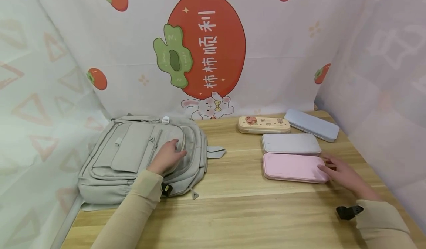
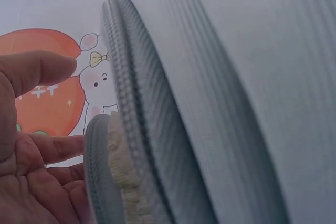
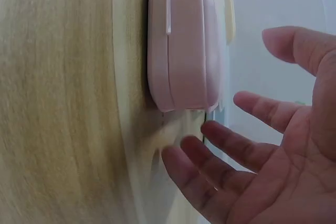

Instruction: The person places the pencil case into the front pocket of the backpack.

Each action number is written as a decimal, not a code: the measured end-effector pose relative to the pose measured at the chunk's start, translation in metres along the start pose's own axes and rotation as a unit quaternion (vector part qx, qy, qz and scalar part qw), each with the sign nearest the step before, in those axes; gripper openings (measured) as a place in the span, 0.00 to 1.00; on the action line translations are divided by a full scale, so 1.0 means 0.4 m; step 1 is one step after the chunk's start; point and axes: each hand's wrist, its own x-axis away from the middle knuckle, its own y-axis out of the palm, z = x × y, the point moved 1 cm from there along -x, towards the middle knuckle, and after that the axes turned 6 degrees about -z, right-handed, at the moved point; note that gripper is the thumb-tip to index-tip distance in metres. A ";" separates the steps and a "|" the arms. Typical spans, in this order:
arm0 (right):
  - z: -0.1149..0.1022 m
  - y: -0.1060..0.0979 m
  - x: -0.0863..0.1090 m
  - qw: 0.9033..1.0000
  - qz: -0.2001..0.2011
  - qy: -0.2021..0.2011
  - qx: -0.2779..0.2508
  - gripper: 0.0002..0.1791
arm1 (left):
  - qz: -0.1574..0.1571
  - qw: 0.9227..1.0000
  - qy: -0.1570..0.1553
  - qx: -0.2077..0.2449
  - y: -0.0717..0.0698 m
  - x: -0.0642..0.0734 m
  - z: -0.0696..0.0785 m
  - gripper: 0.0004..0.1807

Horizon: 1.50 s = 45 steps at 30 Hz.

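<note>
A grey backpack [image 1: 129, 149] lies flat on the left of the table. My left hand [image 1: 168, 156] is at the zipped edge of its front, near the right side. In the left wrist view the thumb stands apart from the fingers, and the fingertips pass behind a zippered edge [image 2: 97, 166]. On the right, a pink pencil case [image 1: 294, 167] lies lengthwise nearest to me. My right hand [image 1: 341, 173] is at its right end; in the right wrist view the fingers are spread, with nothing between them and the thumb.
Behind the pink case lies a white pencil case [image 1: 291, 143]. Farther back are a cream pencil case [image 1: 266, 125] with printed pictures and a light blue pencil case [image 1: 313, 124] set at an angle. Printed cloth [image 1: 276, 75] hangs around the back and sides of the wooden table [image 1: 233, 219].
</note>
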 end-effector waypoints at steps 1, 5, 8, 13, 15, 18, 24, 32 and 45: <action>0.006 -0.001 0.001 1.000 -0.009 0.009 -0.016 0.37 | -0.005 1.000 -0.002 0.001 0.000 -0.003 0.001 0.39; 0.027 -0.004 0.001 0.996 -0.043 0.031 -0.076 0.38 | -0.019 1.000 -0.004 -0.009 0.002 -0.010 0.005 0.38; 0.039 -0.006 0.001 0.989 -0.067 0.036 -0.130 0.39 | -0.030 0.999 0.000 -0.026 0.004 -0.018 0.008 0.36; 0.049 -0.009 0.001 0.973 -0.098 0.037 -0.203 0.44 | -0.039 0.998 -0.002 -0.059 0.011 -0.034 0.010 0.31; 0.050 -0.010 0.001 0.971 -0.104 0.036 -0.213 0.47 | -0.038 0.997 -0.004 -0.070 0.013 -0.038 0.012 0.31; 0.050 -0.012 -0.001 0.970 -0.107 0.038 -0.213 0.50 | -0.038 0.996 -0.007 -0.086 0.019 -0.043 0.014 0.30; 0.044 -0.017 -0.015 0.973 -0.118 0.055 -0.191 0.54 | -0.054 0.993 -0.009 -0.107 0.034 -0.044 0.004 0.27; 0.033 -0.023 -0.034 0.966 -0.154 0.063 -0.199 0.54 | -0.064 0.992 -0.018 -0.105 0.040 -0.036 -0.004 0.25; 0.050 -0.015 -0.017 0.970 -0.114 0.025 -0.215 0.51 | -0.017 0.998 -0.028 -0.054 0.013 -0.010 0.002 0.28</action>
